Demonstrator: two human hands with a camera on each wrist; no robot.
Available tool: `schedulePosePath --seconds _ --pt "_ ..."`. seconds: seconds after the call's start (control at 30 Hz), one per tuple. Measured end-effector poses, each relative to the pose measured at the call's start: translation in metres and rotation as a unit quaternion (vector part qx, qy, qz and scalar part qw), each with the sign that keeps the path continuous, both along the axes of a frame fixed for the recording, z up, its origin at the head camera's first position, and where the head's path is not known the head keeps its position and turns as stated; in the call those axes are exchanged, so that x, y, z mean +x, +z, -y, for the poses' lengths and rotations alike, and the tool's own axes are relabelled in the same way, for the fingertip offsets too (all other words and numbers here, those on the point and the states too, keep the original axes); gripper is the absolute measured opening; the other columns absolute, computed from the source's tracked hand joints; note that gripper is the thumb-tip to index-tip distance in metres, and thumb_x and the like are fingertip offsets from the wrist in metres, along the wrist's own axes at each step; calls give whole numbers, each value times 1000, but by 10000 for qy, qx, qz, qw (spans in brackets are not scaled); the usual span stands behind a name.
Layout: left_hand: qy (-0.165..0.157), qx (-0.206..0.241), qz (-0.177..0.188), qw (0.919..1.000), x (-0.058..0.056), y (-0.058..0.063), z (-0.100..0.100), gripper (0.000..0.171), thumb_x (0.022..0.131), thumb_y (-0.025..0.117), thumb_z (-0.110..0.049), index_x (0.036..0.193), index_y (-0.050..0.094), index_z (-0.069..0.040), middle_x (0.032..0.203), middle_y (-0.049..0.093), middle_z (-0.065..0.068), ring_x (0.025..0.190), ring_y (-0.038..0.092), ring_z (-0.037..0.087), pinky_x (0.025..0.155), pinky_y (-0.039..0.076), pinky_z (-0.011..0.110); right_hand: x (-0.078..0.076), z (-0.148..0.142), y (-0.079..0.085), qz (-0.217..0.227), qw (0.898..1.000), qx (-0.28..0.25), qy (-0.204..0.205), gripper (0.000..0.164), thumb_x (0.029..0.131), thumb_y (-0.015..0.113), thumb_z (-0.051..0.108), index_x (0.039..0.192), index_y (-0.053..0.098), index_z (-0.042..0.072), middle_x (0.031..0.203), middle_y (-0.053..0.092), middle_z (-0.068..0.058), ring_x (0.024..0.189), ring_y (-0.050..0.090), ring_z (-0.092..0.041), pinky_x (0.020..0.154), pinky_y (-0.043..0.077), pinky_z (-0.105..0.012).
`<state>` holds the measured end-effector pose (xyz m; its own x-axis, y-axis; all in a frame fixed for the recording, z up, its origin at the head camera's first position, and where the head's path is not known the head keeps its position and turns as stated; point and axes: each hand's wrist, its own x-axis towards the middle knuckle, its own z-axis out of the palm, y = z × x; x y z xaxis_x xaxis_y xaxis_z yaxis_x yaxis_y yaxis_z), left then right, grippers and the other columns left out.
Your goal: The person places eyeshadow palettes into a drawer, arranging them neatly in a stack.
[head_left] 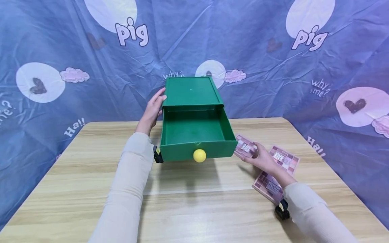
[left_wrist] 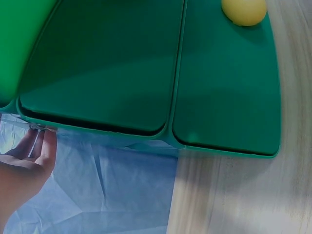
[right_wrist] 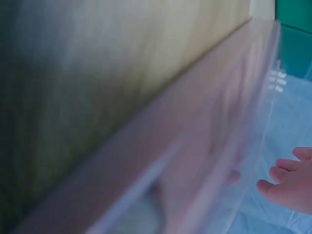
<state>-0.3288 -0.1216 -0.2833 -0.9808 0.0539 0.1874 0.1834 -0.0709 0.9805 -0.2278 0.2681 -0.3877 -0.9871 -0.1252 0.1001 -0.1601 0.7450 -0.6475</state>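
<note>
A green drawer box (head_left: 194, 91) stands on the table, its drawer (head_left: 199, 150) pulled out toward me, with a yellow ball knob (head_left: 199, 155) on the front. Nothing shows inside the drawer. My left hand (head_left: 151, 113) rests against the box's left side, fingers stretched along it; in the left wrist view its fingertips touch the green edge. Just right of the drawer front, my right hand (head_left: 262, 158) pinches a flat pink checkered box (head_left: 244, 147) with white lettering between thumb and fingers. In the right wrist view a blurred pink case (right_wrist: 195, 126) fills much of the foreground.
Two more pink checkered flat pieces lie under and beside the right forearm, an upper one (head_left: 287, 158) with white lettering and a lower one (head_left: 268, 186). The wooden table (head_left: 76, 189) is backed by a blue printed cloth (head_left: 182, 37).
</note>
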Motion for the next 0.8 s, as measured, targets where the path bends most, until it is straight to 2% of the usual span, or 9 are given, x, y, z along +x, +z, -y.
schedulePosePath --seconds 0.13,0.33,0.43,0.6,0.8 --pt "17 36 19 10000 -1 1 0 48 84 48 -28 131 38 -26 131 33 1 112 37 16 91 27 42 -6 -4 -4 57 9997 248 66 99 67 71 34 129 13 -17 124 22 -39 111 25 -49 90 20 -54" --pt "11 53 3 10000 -2 1 2 48 85 48 -28 131 38 -25 129 36 2 110 38 16 91 28 42 -17 -10 -7 172 9951 972 50 108 64 71 44 129 10 -17 128 12 -39 116 13 -49 91 11 -57" --pt "29 60 26 10000 -2 1 2 48 84 48 -28 131 39 -25 129 37 2 110 38 16 91 28 42 -20 -12 -7 181 9929 1172 63 107 64 70 44 128 11 -19 127 15 -39 116 14 -49 91 8 -59" --pt "72 75 86 9999 -3 0 1 47 85 49 -27 131 40 -26 124 42 5 108 41 17 90 30 41 -24 -16 -9 267 9926 1179 67 105 64 70 43 127 13 -19 124 20 -39 114 18 -49 90 7 -60" --pt "118 55 59 9999 -3 1 2 46 84 48 -27 130 41 -26 124 43 5 107 42 18 89 30 42 -26 -18 -12 326 9917 1239 120 101 62 71 45 124 22 -18 115 35 -34 105 31 -43 88 10 -60"
